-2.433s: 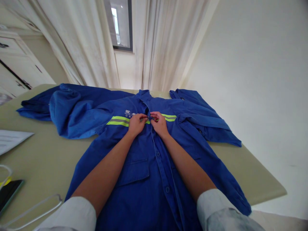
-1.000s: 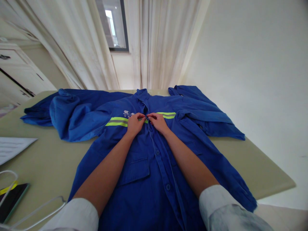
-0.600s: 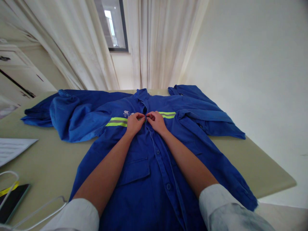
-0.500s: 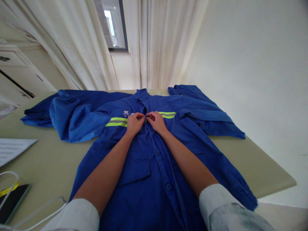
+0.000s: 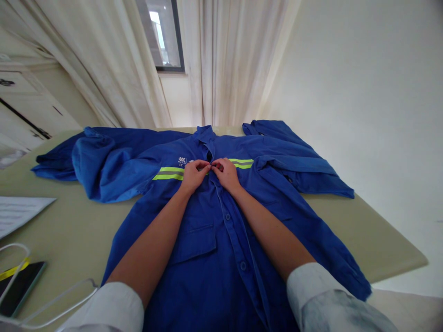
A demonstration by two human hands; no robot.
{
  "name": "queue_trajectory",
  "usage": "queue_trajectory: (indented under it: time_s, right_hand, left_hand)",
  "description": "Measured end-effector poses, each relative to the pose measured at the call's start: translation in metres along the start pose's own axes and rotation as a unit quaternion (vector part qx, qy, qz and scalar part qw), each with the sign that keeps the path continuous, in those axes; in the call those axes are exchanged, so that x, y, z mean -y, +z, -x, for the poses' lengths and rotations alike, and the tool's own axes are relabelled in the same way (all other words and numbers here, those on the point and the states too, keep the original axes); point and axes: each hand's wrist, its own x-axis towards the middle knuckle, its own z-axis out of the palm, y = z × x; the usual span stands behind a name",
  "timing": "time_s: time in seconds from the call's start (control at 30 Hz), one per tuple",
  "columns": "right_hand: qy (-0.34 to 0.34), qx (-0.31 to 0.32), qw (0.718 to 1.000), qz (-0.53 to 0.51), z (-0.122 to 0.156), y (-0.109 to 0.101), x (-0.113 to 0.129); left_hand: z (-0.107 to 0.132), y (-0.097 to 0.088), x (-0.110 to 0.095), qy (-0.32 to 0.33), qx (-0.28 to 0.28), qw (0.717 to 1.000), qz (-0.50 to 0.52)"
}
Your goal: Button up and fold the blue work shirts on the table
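Note:
A blue work jacket (image 5: 197, 240) with yellow-green and grey reflective stripes lies front up, its collar away from me. At chest height, my left hand (image 5: 194, 174) pinches one edge of the front opening. Fingertips nearly touching it, my right hand (image 5: 225, 173) pinches the other edge. The fingers hide whatever button or buttonhole is between them. Below the hands, the placket is unfastened and shows a button (image 5: 227, 216) and a lower button (image 5: 242, 265). A white logo (image 5: 182, 161) is beside my left hand.
More folded blue clothing (image 5: 55, 159) lies behind the left sleeve, and another folded piece (image 5: 311, 177) is at the right. A printed paper (image 5: 20, 213), a phone (image 5: 26, 281) and a white cable (image 5: 65, 309) lie on the table (image 5: 86, 235) at left. Curtains (image 5: 235, 60) hang behind.
Both hands stay pinched at the same spot on the jacket front, with only slight finger movement. The view has shifted very slightly.

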Motion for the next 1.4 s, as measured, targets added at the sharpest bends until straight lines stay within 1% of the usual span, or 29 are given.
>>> queue_trajectory:
  time_s: [0.13, 0.3, 0.47, 0.6, 0.73, 0.8, 0.9, 1.03, 1.17, 1.27, 1.33, 1.4]
  right_hand:
    - [0.002, 0.004, 1.000, 0.007, -0.001, 0.000, -0.001]
    - [0.002, 0.010, 0.999, 0.033, 0.000, 0.000, 0.001]
    - [0.007, 0.003, 0.999, 0.051, 0.002, 0.000, 0.002]
    - [0.006, 0.003, 0.998, 0.056, 0.002, 0.000, 0.002]
    - [0.006, 0.000, 0.998, 0.058, 0.001, 0.001, 0.002]
    - [0.007, 0.000, 0.998, 0.062, 0.002, 0.000, 0.003]
    - [0.001, -0.001, 0.997, 0.073, 0.003, -0.001, 0.005]
    - [-0.017, -0.012, 0.993, 0.114, 0.008, -0.004, 0.013]
    - [-0.049, 0.010, 0.982, 0.182, 0.013, -0.006, 0.024]
    - [-0.035, 0.017, 0.974, 0.222, 0.014, -0.007, 0.030]
    - [-0.028, 0.023, 0.969, 0.245, 0.014, -0.007, 0.031]
    - [-0.030, 0.028, 0.964, 0.262, 0.014, -0.008, 0.030]
  left_hand:
    - [0.000, 0.000, 0.001, 0.006, 0.003, 1.000, 0.003]
    - [-0.002, 0.001, 0.006, 0.025, -0.008, 0.999, 0.039]
    - [-0.004, 0.003, 0.008, 0.032, -0.003, 0.998, 0.047]
    - [-0.004, 0.002, 0.005, 0.045, 0.003, 0.998, 0.032]
    - [-0.001, 0.001, 0.001, 0.088, -0.003, 0.996, -0.001]
    - [0.000, 0.001, 0.000, 0.100, -0.006, 0.995, -0.021]
    - [-0.001, 0.003, 0.000, 0.096, -0.014, 0.995, -0.028]
    - [-0.006, 0.003, 0.005, 0.070, -0.022, 0.997, 0.026]
    - [-0.008, 0.003, 0.010, 0.056, -0.024, 0.997, 0.053]
    - [-0.007, 0.003, 0.011, 0.046, -0.013, 0.997, 0.063]
    - [-0.007, 0.004, 0.011, 0.044, -0.004, 0.998, 0.054]
    - [-0.006, 0.005, 0.010, 0.057, -0.006, 0.998, 0.014]
